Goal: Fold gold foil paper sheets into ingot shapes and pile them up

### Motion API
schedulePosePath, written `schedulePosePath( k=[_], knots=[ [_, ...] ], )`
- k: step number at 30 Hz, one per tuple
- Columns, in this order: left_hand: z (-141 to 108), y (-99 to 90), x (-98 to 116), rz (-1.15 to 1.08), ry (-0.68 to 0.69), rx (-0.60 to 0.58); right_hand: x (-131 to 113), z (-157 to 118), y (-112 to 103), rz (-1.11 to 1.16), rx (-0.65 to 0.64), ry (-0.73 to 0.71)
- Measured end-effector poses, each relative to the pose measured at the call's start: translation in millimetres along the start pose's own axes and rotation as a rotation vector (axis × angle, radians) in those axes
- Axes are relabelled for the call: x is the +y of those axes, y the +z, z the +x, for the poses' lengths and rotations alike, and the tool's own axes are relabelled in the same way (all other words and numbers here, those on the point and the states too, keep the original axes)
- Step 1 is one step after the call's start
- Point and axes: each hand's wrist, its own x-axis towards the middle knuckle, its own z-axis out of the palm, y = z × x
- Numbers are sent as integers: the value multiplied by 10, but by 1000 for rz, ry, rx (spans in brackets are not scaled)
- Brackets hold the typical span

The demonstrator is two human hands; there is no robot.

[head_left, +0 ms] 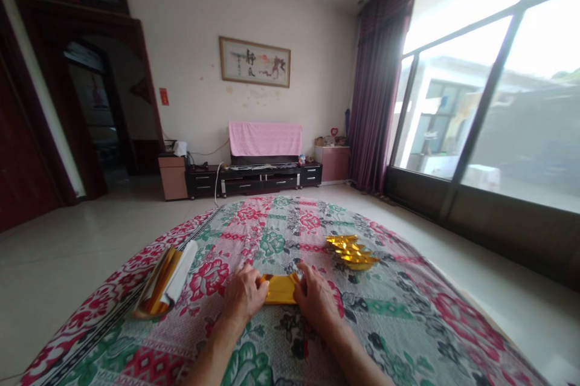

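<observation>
Gold strip (280,290): smooth, glossy, foil-like, folded into a flat oblong; it lies at the hub of the clock, between the two hands, with 12 pointing away from the wearer.
Left hand (247,289): just at 9 o'clock, fingers curled in, pinching that end of the strip.
Right hand (313,290): just at 3 o'clock, curled likewise, gripping the opposite end.
Folded gold pieces (353,253): at 2 o'clock, bright, creased and boat-like with pointed ends, overlapping in a row (their exact number is hard to tell).
Paper bundle (165,280): further out at 9 o'clock, gold and white sheets loosely curled together.
Tabletop (399,289): rounded at the far edge, under a textured cloth of red and green flowers on grey.
Floor (36,265): pale, with a soft sheen.
Far wall: at 12 o'clock, a framed picture (255,62) above a pink cover (265,139) and a low black cabinet (258,182).
Sides: purple curtain (376,84) at 1 o'clock, bright window (462,90) at 2, dark red door frame (149,84) at 11.
</observation>
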Motion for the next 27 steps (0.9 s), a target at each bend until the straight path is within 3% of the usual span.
schedulePosePath(
  k=[27],
  knots=[
    [-10, 36, -24, -49, 13, 15, 26, 7, 22, -15, 12, 7]
  ],
)
